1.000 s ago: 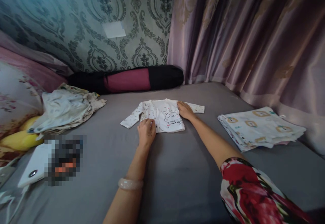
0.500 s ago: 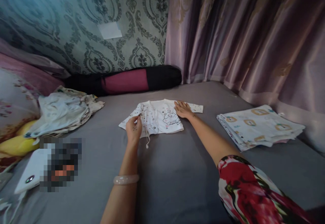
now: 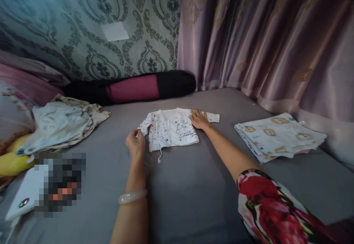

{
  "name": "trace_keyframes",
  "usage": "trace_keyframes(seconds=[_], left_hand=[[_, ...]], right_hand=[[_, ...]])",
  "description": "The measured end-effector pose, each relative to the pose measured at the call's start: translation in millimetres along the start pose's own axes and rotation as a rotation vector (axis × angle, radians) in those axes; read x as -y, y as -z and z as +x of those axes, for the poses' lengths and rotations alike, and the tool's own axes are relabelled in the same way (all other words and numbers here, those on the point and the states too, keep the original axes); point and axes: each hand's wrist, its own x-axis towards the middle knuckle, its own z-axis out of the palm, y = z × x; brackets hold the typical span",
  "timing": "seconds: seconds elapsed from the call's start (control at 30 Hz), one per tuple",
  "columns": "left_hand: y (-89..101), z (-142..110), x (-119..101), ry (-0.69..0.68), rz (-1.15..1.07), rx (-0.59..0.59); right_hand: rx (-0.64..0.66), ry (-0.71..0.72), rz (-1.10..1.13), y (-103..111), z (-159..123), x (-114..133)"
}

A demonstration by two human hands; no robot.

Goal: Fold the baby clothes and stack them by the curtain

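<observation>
A small white baby shirt (image 3: 173, 127) lies spread on the grey bed, with a cartoon animal print on its front and a tie string hanging from its lower edge. My left hand (image 3: 135, 142) is closed on the end of the shirt's left sleeve, fingers pinched together. On the shirt's right shoulder, where the other sleeve starts, my right hand (image 3: 199, 119) lies flat with its fingers spread. That right sleeve stretches out beyond my hand.
A stack of folded printed cloths (image 3: 279, 135) lies at the right. At the left are a heap of pale clothes (image 3: 63, 122), a yellow cushion-like thing (image 3: 13, 162) and a white phone-like device (image 3: 29, 190) with a cable. A black and maroon long bag (image 3: 132, 88) lies along the wall.
My left hand has moved left from the shirt's side to the sleeve end, and the sleeve now stands apart from the body. My right hand stays on the shoulder.
</observation>
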Motion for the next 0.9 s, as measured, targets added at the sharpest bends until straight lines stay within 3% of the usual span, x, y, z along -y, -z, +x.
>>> trace_keyframes(seconds=[0.27,0.47,0.6,0.77,0.9], left_hand=[[3.4,0,3,0.023,0.026,0.013],[1.7,3,5,0.055,0.070,0.035],[3.5,5,3,0.084,0.103,0.026],[11.5,5,8,0.160,0.182,-0.067],[14.0,3,13,0.240,0.229,-0.141]], right_hand=[[0.083,-0.002,0.056,15,-3,-2],[-0.091,-0.153,-0.036,15,-13,-24],[-0.105,-0.182,-0.045,7,-18,-33],[-0.188,-0.133,-0.014,13,-15,-34],[-0.226,-0.039,-0.023,26,-11,-20]])
